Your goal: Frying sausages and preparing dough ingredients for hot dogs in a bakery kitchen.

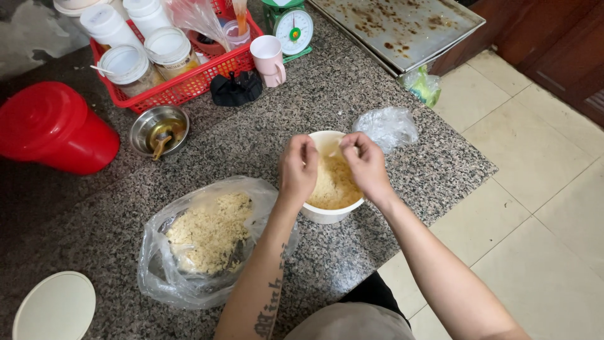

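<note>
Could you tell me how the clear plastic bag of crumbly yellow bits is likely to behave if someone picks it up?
The clear plastic bag looks thin and crinkled, so it would probably sag rather than hold its shape. Its mouth seems to lie open, so the loose yellow crumbs might spill if it is lifted by one edge. The heap inside suggests moderate weight.

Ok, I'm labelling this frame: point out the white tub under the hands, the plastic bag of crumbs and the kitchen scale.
white tub [324,215], head view, front outer wall.
plastic bag [189,286], head view, lower clear edge.
kitchen scale [294,29], head view, dial face.
</note>
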